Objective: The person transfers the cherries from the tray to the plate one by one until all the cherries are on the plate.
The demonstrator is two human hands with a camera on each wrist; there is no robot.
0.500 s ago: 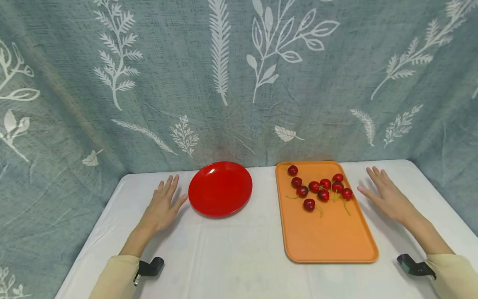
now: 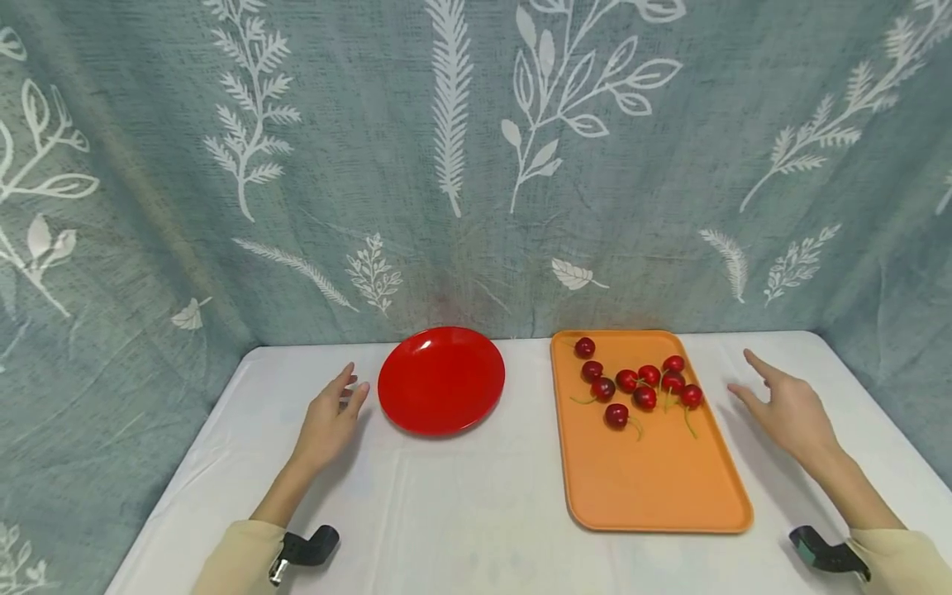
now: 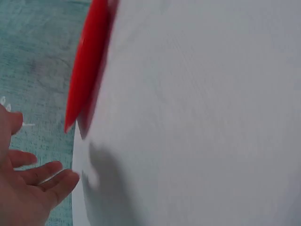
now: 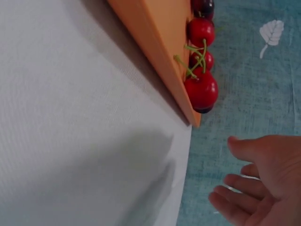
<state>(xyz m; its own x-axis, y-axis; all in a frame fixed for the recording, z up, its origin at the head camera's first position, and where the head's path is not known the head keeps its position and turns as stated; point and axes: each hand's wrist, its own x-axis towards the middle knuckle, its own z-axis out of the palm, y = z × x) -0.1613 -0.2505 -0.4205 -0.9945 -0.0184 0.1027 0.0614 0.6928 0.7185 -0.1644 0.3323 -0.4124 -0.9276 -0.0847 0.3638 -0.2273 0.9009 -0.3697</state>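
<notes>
A shiny red plate (image 2: 441,381) lies on the white-covered table. Left of its rim is my left hand (image 2: 330,423), raised over the cloth with its fingers loosely bent and nothing in it. An orange tray (image 2: 660,487) on the right side bears several dark red cherries (image 2: 616,416) with green stems, grouped in its far half. My right hand (image 2: 794,411) hovers beyond the tray's right edge, thumb apart from the fingers and holding nothing. The right wrist view shows loosely curled fingers (image 4: 237,200) near the cherries (image 4: 201,89) at the tray's edge.
A blue-green curtain (image 2: 476,165) with white leaf prints hangs behind the table and along both sides. White cloth (image 2: 476,496) lies between plate and tray. A black wrist camera (image 2: 311,547) sits at the left cuff, another camera (image 2: 825,552) at the right.
Both hands have turned at the wrist, and their fingers, spread flat before, now bend loosely. The whole head view has shifted slightly. Plate, tray and cherries stay in place.
</notes>
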